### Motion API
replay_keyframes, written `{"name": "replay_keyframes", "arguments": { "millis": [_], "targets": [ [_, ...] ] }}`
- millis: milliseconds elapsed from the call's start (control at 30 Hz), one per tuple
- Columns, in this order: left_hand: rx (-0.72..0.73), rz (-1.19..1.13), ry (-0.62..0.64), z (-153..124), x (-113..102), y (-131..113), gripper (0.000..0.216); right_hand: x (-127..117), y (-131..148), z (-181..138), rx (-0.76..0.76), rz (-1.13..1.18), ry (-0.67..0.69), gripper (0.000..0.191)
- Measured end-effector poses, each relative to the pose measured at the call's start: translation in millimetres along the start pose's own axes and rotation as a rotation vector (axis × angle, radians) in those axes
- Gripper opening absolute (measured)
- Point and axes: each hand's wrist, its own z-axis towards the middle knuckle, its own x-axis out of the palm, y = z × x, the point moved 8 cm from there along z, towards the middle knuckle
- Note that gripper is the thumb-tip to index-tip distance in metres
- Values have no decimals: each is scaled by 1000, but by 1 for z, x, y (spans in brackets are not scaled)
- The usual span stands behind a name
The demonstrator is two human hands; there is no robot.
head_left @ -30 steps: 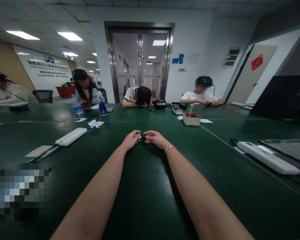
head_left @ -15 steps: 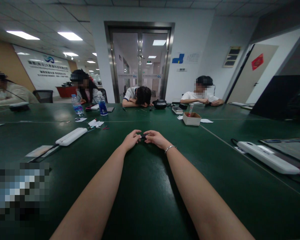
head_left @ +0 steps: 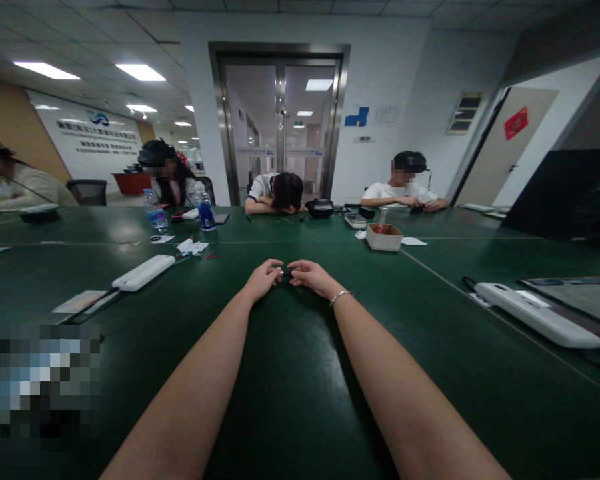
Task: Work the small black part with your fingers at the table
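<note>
Both my hands meet over the green table [head_left: 290, 353], holding a small dark object [head_left: 287, 273] between them. My left hand [head_left: 265, 279] pinches its left end, where a bright, silvery bit shows by the fingertips. At the other end, my right hand [head_left: 312, 277] grips the dark part with thumb and fingers. The object is short and lies roughly level; its kind is too small to make out. A silver bracelet [head_left: 341, 297] circles my right wrist.
White power strips lie left [head_left: 144, 273] and right [head_left: 537, 315]. Farther back stand a small open box [head_left: 384, 238] and water bottles [head_left: 207, 212], near paper scraps [head_left: 193, 247]. Several people sit across the table, one with head down on folded arms [head_left: 275, 195].
My hands and the small dark object stay in nearly the same place. Any shift between the frames is too slight to make out.
</note>
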Motion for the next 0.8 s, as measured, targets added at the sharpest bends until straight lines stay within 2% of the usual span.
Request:
{"name": "replay_keyframes", "arguments": {
  "millis": [800],
  "targets": [
    [-22,-29,7,4,2,5,31,1,2,-1,5,-1,3,21]
  ]
}}
